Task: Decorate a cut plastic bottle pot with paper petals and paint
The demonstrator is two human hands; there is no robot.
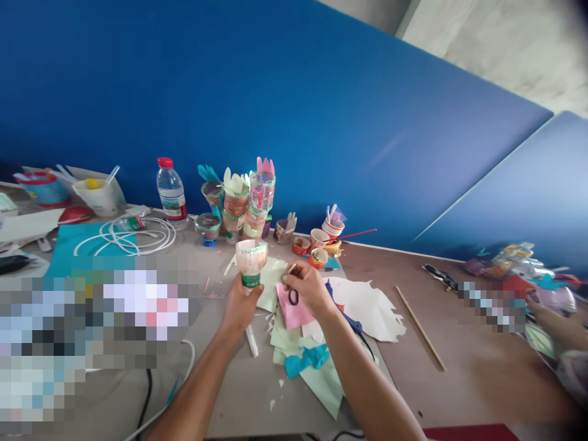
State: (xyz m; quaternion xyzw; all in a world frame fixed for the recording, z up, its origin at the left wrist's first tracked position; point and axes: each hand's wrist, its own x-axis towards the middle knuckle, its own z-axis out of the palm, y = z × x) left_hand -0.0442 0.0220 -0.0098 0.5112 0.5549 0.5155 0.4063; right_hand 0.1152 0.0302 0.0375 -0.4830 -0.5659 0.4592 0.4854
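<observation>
Left fingers (258, 292) are clamping the cup (251, 257) while right fingers (299, 280), beside it, are pinching a strip (291, 268) (apparently fitting, needing steady aim).

Head cam is sitting over the near side of the table (243, 398), facing forward and down; it is framing the left hand (243, 303) and right hand (306, 286) mid-picture, fairly near, while the blue partition (257, 79) is filling the background.
</observation>
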